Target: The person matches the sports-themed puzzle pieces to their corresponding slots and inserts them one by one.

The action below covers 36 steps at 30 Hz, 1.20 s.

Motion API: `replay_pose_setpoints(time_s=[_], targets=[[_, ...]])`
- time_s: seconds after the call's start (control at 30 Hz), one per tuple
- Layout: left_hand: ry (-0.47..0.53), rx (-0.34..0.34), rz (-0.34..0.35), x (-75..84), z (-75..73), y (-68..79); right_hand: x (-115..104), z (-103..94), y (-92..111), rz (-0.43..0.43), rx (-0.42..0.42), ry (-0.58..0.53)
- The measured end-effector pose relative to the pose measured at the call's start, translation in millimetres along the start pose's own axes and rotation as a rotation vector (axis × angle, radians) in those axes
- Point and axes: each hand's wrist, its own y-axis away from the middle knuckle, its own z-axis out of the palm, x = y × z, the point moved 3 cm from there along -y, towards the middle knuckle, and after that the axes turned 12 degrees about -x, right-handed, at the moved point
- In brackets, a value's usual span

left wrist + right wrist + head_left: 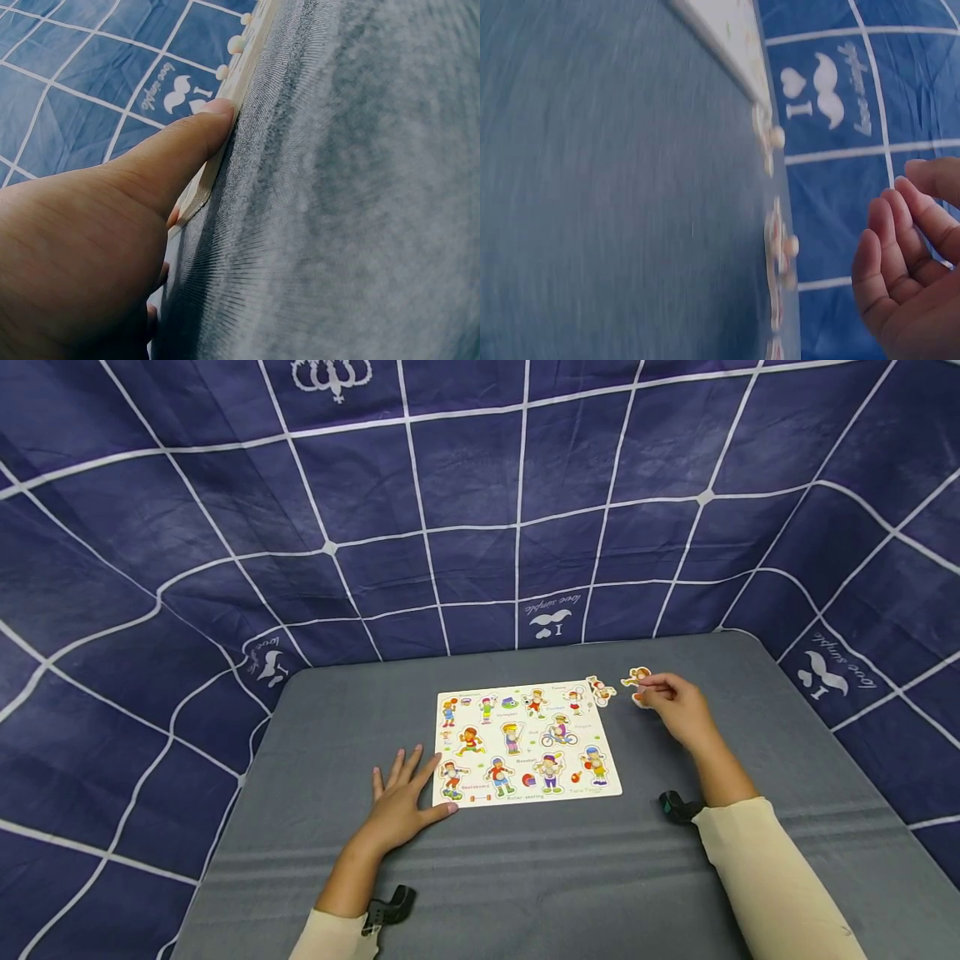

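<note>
A flat puzzle board (491, 693) printed with cartoon sports figures lies on the grey surface. My left hand (402, 806) is spread at its lower left corner, and the thumb (217, 112) presses along the board's edge in the left wrist view. To the right, my right hand (678, 706) hovers near the loose pieces with its fingers loosely bent. Nothing shows between those fingers (881, 217) in the right wrist view. One loose figure piece (601, 691) lies at the board's top right corner. Another figure piece (637, 676) is beside the right fingertips, and a further piece (641, 700) is partly hidden by them.
Grey cloth (555, 868) covers the table. Blue cloth with white grid lines (472, 560) rises behind it and at both sides. A small round peg (777, 137) stands up from a loose piece. Dark devices (393, 906) are strapped at both wrists.
</note>
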Motion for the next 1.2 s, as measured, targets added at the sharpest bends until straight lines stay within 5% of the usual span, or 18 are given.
replay_pose_setpoints(time_s=[0.53, 0.87, 1.2], targets=[[0.0, 0.001, 0.001, -1.0, 0.0, 0.8, 34.2, -43.6, 14.4, -0.006, -0.024, 0.184], [0.001, 0.012, 0.01, -0.3, 0.4, -0.3, 48.4, -53.6, 19.4, -0.033, -0.101, 0.394], [-0.01, -0.001, 0.005, 1.2, -0.8, 0.2, 56.0, -57.0, 17.8, -0.031, -0.143, 0.425]])
